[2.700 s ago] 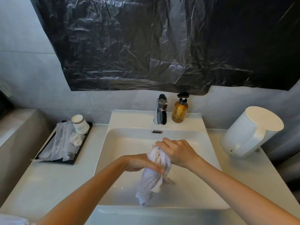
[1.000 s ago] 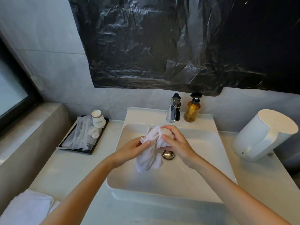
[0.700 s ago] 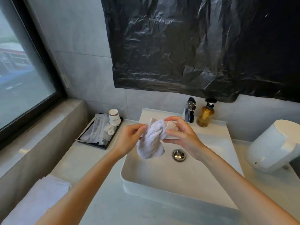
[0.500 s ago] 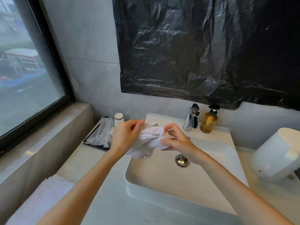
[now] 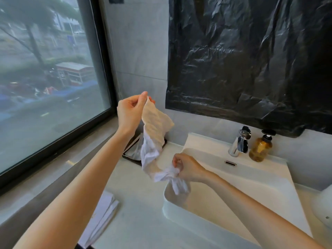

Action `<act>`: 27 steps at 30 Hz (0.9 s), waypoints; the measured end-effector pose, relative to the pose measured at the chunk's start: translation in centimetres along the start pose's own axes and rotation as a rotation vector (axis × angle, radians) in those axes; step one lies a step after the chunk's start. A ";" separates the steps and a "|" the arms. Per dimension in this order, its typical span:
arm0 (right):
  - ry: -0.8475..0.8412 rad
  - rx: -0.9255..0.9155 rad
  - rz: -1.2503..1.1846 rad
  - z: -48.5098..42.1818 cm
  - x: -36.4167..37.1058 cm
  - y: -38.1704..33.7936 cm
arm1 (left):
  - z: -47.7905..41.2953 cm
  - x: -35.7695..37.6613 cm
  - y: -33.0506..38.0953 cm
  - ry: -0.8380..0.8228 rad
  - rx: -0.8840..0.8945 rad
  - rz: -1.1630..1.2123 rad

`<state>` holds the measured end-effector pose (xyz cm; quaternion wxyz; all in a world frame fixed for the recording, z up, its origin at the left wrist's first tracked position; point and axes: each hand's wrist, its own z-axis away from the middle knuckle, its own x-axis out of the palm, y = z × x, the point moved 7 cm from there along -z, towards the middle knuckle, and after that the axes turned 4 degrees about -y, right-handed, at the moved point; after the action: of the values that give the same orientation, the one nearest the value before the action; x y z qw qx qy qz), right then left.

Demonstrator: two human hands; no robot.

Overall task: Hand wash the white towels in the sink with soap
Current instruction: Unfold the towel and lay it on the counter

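A wet white towel [image 5: 154, 130] hangs stretched between my two hands, left of the white sink [image 5: 233, 178]. My left hand [image 5: 130, 112] is raised and pinches the towel's top corner. My right hand [image 5: 186, 167] is lower, over the sink's left rim, and grips the twisted lower end, whose tail dangles into the basin. An amber soap bottle [image 5: 261, 147] with a black pump stands at the back of the sink beside the chrome tap [image 5: 240, 141].
Folded white towels [image 5: 100, 220] lie on the counter at the lower left. A black tray [image 5: 133, 150] with packets sits behind the hanging towel. A large window [image 5: 48, 78] fills the left. Black plastic sheeting [image 5: 251, 60] covers the wall. A white appliance [image 5: 323, 205] stands at the right edge.
My left hand has risen up and to the left with one corner, drawing the bunched towel out long. My right hand dropped to the sink's left rim. The view turned left toward the window.
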<state>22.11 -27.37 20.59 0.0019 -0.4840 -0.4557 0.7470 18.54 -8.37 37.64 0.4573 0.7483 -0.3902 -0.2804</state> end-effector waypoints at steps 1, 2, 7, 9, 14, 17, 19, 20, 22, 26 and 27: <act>-0.053 0.021 -0.049 0.0 0.2 -0.7 | 0.0 -0.6 0.2 0.016 -0.005 -0.001; -0.095 0.015 -0.116 0.1 0.2 -1.9 | 0.0 -0.9 0.6 0.020 -0.006 0.004; -0.027 -0.108 -0.278 -0.9 -0.9 -9.2 | -0.8 -1.8 3.4 0.021 0.045 0.016; 0.094 -0.120 -0.287 -1.8 -1.5 -10.4 | -0.8 -1.7 4.0 0.006 0.059 0.035; 0.376 -0.088 -0.357 -3.1 -4.5 -9.2 | -1.6 -4.9 2.7 0.126 0.049 0.035; 0.506 -0.115 -0.326 -2.2 -7.7 -9.5 | -2.5 -7.8 1.1 0.223 0.050 -0.169; 0.546 -0.172 -0.258 -1.6 -9.4 -10.4 | -2.4 -8.8 -0.6 0.242 0.023 -0.277; 0.564 -0.190 -0.227 -1.6 -9.9 -10.6 | -2.4 -9.1 -2.0 0.222 -0.021 -0.360; 0.576 -0.188 -0.195 -2.0 -10.3 -10.9 | -2.4 -8.8 -5.2 0.087 -0.158 -0.505; 0.543 -0.132 -0.145 -3.3 -9.6 -10.4 | 0.1 -4.8 -8.5 -0.435 -0.227 -0.572; 0.531 -0.122 -0.134 -3.4 -9.5 -10.4 | 1.3 -3.3 -8.0 -0.536 -0.204 -0.490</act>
<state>25.05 -23.19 34.11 0.1414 -0.6307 -0.5143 0.5636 18.35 -3.97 30.10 0.3304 0.6702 -0.2758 -0.6047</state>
